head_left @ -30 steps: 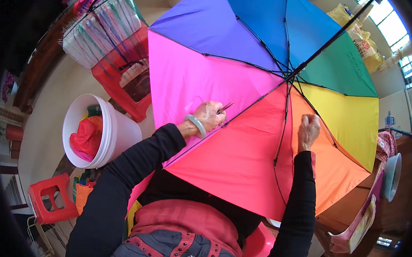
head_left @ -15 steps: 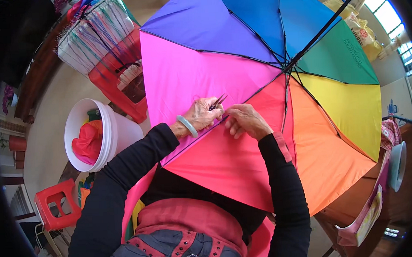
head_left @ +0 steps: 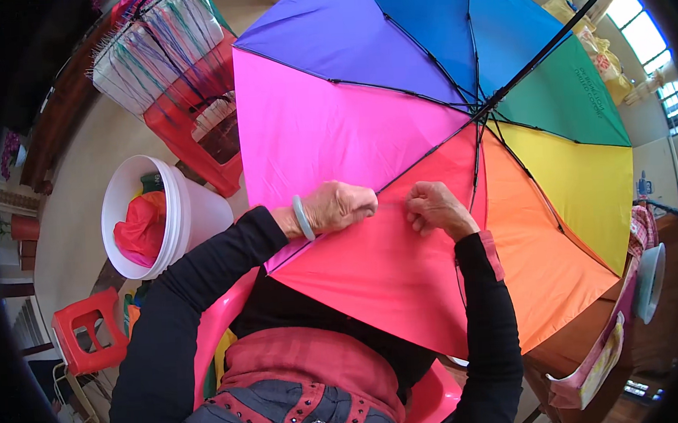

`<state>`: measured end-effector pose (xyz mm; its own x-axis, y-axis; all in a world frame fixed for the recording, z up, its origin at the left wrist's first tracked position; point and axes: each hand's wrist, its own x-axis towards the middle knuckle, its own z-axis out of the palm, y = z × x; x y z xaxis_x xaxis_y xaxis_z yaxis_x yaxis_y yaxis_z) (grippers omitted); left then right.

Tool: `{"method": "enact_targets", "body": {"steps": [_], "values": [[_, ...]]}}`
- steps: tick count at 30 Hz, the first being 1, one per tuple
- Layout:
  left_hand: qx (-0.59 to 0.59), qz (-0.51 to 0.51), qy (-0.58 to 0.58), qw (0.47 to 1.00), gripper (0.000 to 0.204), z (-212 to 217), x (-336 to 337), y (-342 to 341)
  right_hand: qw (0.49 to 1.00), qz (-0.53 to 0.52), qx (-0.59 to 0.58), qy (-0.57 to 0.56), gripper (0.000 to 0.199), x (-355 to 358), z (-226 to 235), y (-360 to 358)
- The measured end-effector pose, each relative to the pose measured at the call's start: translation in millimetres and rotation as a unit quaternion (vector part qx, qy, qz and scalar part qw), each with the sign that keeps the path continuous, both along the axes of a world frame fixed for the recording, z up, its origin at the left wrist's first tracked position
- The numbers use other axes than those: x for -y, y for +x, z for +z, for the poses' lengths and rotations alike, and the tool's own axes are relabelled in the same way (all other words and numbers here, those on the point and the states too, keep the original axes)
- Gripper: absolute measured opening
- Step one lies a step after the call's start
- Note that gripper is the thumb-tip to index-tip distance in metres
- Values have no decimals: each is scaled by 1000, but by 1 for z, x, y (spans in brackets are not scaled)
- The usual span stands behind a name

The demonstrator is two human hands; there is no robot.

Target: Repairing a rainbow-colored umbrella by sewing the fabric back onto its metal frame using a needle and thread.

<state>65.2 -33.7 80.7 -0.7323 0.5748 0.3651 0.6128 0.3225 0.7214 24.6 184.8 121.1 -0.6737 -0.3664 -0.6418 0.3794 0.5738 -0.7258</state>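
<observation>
An open rainbow umbrella point(head_left: 328, 129) is spread before me with its inner side, black ribs and shaft showing. Near the seam of the pink and red panels, my left hand point(head_left: 337, 207), a pale bangle on its wrist, is closed close to the rib; what its fingers grip is hidden. A short way to the right, over the red panel, my right hand point(head_left: 439, 210) is curled with thumb and fingers pinched together. Anything in that pinch is too small to make out. A faint pale line seems to run between the hands.
To the left stands a white bucket point(head_left: 211, 221) with bright folded cloth inside. Beyond it, a box hung with coloured threads point(head_left: 158, 57) rests on a red stool point(head_left: 192, 138). Another red stool point(head_left: 71, 318) is lower left. A wooden table point(head_left: 542, 357) lies at right.
My right hand has moved right, away from my left hand. The small dark snips that showed in my left hand no longer show. The umbrella has shifted slightly right in view.
</observation>
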Motion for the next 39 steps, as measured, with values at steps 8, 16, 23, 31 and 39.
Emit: {"method": "enact_targets", "body": {"steps": [8,16,23,31,39], "values": [[-174,-49,-215,960,13,8,-7,13,963,-143,-229,-12,15,9,-7,-15],[-223,-62,-233,945,13,3,-6,16,851,141,-481,157,14,42,-32,-2],[-193,-57,-215,956,12,4,-3,13,976,-53,-186,-102,11,44,-16,2],[-9,46,-68,997,9,-10,-4,1,911,-289,-12,-294,7,-28,-5,-6],[344,142,23,928,10,22,-10,-5,857,-336,-374,110,10,-101,-16,-13]]}}
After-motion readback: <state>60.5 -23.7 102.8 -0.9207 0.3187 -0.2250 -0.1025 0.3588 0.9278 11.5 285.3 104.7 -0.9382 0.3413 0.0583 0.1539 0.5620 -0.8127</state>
